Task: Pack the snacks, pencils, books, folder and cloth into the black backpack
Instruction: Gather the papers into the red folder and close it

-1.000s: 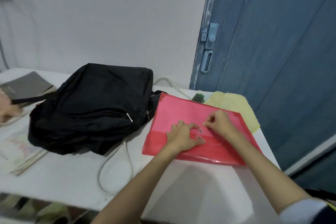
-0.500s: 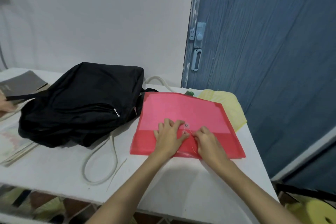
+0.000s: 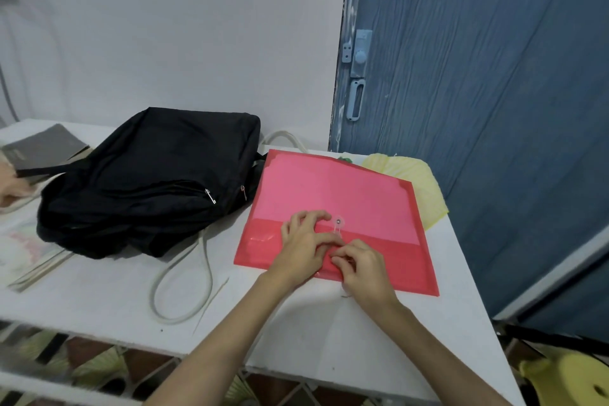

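A red plastic folder [image 3: 346, 194] lies flat on the white table [image 3: 108, 293], right of the black backpack [image 3: 148, 175], whose zips look closed. My left hand [image 3: 303, 244] rests on the folder beside its round string clasp [image 3: 338, 223], fingers bent. My right hand [image 3: 362, 265] pinches the thin closure string at the lower flap. A yellow cloth [image 3: 418, 181] lies partly under the folder's far right corner. A grey book [image 3: 43, 145] lies at the far left, behind the backpack strap. More books or papers [image 3: 26, 247] lie at the left edge.
A white cord [image 3: 184, 277] loops on the table in front of the backpack. Another person's hand [image 3: 10, 181] shows at the far left edge. A blue door [image 3: 478, 109] stands close on the right. The table's front edge is just below my forearms.
My right hand moved from the upper flap down to the lower flap, drawing the string toward me. My left hand stayed on the folder. The view shifted slightly.
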`<state>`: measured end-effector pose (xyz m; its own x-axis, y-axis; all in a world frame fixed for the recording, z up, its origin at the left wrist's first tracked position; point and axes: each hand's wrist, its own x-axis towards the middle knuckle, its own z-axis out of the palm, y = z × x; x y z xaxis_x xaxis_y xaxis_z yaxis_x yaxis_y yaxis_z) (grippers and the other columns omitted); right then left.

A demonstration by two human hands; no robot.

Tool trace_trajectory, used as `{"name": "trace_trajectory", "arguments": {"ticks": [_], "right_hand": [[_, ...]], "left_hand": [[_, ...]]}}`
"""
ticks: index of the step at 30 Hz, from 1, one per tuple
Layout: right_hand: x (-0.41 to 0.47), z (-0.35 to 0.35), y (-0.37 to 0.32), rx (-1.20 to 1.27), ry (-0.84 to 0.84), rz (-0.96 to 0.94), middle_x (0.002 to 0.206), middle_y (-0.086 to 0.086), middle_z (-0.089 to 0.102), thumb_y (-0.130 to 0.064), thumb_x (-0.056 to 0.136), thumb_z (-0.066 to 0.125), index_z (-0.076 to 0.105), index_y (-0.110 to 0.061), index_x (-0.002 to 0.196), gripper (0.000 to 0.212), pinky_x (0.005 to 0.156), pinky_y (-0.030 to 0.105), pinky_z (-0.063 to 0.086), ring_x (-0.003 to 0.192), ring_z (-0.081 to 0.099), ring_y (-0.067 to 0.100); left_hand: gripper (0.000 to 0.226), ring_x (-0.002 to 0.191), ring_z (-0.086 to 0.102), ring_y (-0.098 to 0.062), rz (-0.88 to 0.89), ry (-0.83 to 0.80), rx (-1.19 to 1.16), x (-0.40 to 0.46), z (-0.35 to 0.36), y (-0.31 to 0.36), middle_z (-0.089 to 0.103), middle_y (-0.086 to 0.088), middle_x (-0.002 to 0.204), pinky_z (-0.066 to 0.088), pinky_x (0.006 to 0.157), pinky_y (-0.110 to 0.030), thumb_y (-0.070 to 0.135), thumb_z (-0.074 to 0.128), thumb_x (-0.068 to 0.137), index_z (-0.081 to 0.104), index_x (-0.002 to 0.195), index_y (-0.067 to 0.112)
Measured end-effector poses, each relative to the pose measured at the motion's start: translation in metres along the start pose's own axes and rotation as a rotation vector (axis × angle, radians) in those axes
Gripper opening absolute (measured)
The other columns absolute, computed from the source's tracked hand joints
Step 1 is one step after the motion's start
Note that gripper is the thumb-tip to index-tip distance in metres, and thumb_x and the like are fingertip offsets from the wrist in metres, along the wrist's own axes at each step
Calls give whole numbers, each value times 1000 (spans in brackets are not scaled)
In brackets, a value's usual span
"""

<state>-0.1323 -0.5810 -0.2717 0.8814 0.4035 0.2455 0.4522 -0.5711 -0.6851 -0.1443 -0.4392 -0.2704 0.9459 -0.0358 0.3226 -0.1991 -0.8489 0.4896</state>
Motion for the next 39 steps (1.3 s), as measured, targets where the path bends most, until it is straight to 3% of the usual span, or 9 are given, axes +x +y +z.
{"name": "trace_trajectory", "arguments": {"ticks": [5, 10, 13, 19, 22, 25, 29, 32, 39], "right_hand": [[7, -20, 6, 97, 27, 80, 72, -6, 60, -6, 79, 71, 76, -9, 85, 9, 64, 6, 37, 70, 53, -13], [24, -36, 14, 151, 14, 134, 74, -3, 67, -7, 76, 75, 75, -6, 85, 9, 61, 8, 39, 57, 54, -3], [37, -37, 11, 158, 6, 117, 69, -2, 66, -10, 72, 79, 75, -3, 82, 13, 58, 5, 40, 55, 55, -12], [68, -34, 0, 114, -24, 66, 53, -13, 52, -12, 69, 81, 71, 2, 73, 18, 52, 8, 36, 49, 51, -10], [86, -26, -4, 56, -46, 57, 59, 2, 62, -14, 68, 82, 72, 3, 74, 21, 51, 10, 36, 47, 48, 0], [102, -22, -6, 43, -72, 65, 68, 15, 70, -14, 66, 83, 71, 1, 71, 20, 49, 9, 38, 44, 48, 0], [117, -23, -9, 34, -122, 199, 55, -4, 60, -15, 64, 86, 74, 1, 76, 23, 46, 7, 38, 40, 50, -11], [122, -25, -5, 27, -142, 276, 57, -9, 57, -15, 64, 86, 75, 0, 80, 24, 46, 6, 38, 47, 50, -2], [108, -40, 11, 4, -39, 355, 69, 6, 69, -8, 67, 82, 75, 2, 77, 16, 51, 9, 37, 52, 50, -1]], "left_hand": [[38, 123, 21, -8, -44, -96, -117, -3, -15, -9, 39, 17, 133, 10, 102, -32, 28, 42, 75, 69, 99, 39], [36, 120, 19, -4, -96, -89, -142, -4, -9, -5, 35, 22, 128, 10, 98, -29, 54, 52, 64, 64, 92, 35], [9, 115, 22, -3, -169, 24, -206, -1, -1, -1, 38, 23, 124, 13, 92, -25, 40, 64, 82, 59, 82, 32], [12, 111, 39, -10, -337, 195, -267, 5, 4, 2, 48, 12, 112, 18, 83, -27, 22, 55, 90, 48, 80, 19], [11, 110, 40, -10, -383, 187, -218, 9, 3, 4, 43, 12, 105, 19, 82, -28, 19, 55, 88, 48, 80, 17], [11, 108, 41, -13, -452, 158, -181, 20, -2, 3, 42, 10, 100, 22, 82, -29, 23, 58, 84, 49, 78, 20], [32, 100, 48, -17, -521, 82, -169, 31, -7, -10, 50, 3, 95, 36, 87, -34, 43, 67, 78, 42, 64, 28], [40, 93, 51, -18, -550, 80, -183, 33, -7, -12, 54, 0, 90, 39, 82, -35, 49, 69, 74, 39, 61, 26], [38, 88, 51, -17, -549, 138, -160, 31, -4, -5, 52, 2, 91, 40, 88, -38, 50, 66, 77, 40, 63, 27]]}}
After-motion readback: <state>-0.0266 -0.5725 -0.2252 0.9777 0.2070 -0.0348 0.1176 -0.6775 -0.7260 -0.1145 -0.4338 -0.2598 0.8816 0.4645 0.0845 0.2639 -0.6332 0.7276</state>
